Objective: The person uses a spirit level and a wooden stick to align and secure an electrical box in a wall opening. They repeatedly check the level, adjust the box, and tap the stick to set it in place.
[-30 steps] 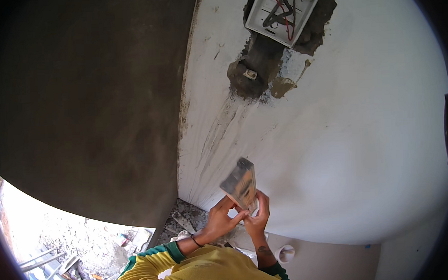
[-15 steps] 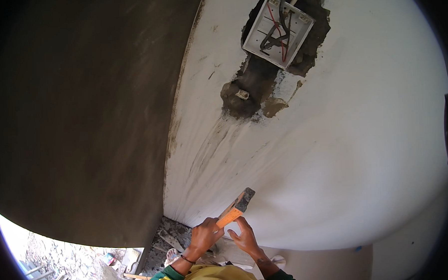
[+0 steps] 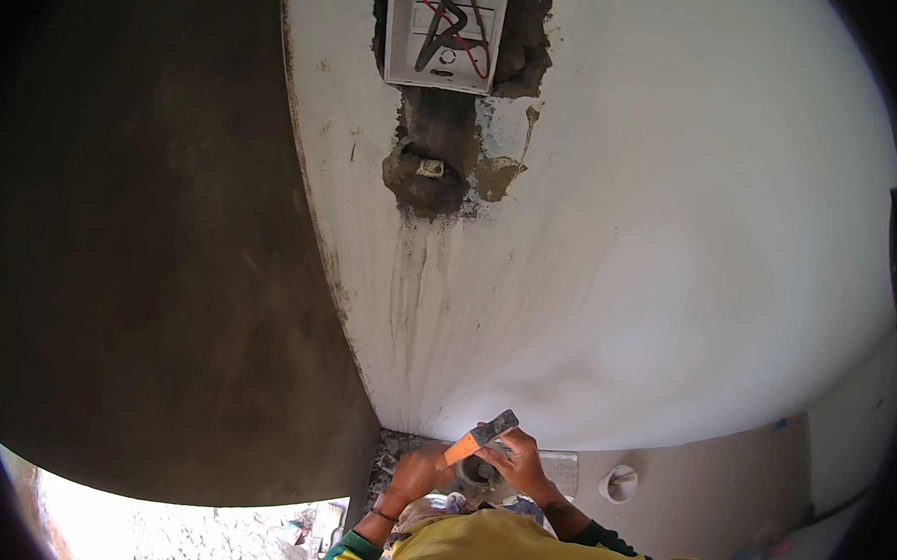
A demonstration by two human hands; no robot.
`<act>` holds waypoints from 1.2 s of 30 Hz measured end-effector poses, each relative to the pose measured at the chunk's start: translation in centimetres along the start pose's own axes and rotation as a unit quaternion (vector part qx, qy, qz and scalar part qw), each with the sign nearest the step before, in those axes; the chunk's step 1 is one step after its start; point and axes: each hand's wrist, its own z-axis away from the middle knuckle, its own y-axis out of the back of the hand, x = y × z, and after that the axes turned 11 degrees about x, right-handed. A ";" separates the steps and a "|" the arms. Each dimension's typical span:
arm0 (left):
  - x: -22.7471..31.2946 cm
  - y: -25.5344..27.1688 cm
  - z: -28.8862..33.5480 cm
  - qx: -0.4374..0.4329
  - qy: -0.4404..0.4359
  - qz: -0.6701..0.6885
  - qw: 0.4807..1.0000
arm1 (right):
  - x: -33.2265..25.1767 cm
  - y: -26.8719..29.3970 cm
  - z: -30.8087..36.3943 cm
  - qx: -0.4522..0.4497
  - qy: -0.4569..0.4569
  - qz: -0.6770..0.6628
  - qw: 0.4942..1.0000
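Note:
An orange, flat-sided tool (image 3: 462, 448) with a dark grey, crusty-looking end is held in front of my chest; its exact kind is unclear. My left hand (image 3: 417, 476), slightly blurred, is closed round the orange end. At the grey end, my right hand (image 3: 522, 467) has its fingers curled against the tool, with a fingertip showing behind it. On the white wall (image 3: 647, 231) above is an open white electrical box (image 3: 449, 55) with loose red and black wires. Dark mortar (image 3: 440, 120) surrounds the box and runs down to a small pale fitting (image 3: 430, 168).
A dark grey wall surface (image 3: 157, 263) meets the white wall at a corner on the left. Below my hands stands a round grey container (image 3: 474, 471), partly hidden. A white pot (image 3: 619, 484) sits on the floor to the right. Rubble (image 3: 210, 551) lies at lower left.
My view has turned, so the box now sits higher and further left. The tool and both hands are lower in view. My right hand's fingers have closed in on the grey end.

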 end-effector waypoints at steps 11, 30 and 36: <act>1.2 4.9 1.9 -0.083 0.064 0.012 0.994 | 0.2 -2.5 -1.7 -0.118 0.025 -0.084 0.989; 0.7 8.2 10.8 -0.475 0.220 -0.224 0.822 | 8.7 -0.6 4.2 -0.193 0.069 0.041 0.978; 1.8 9.3 10.1 -0.430 0.173 -0.216 0.859 | 9.8 0.3 5.5 -0.186 0.060 0.079 0.977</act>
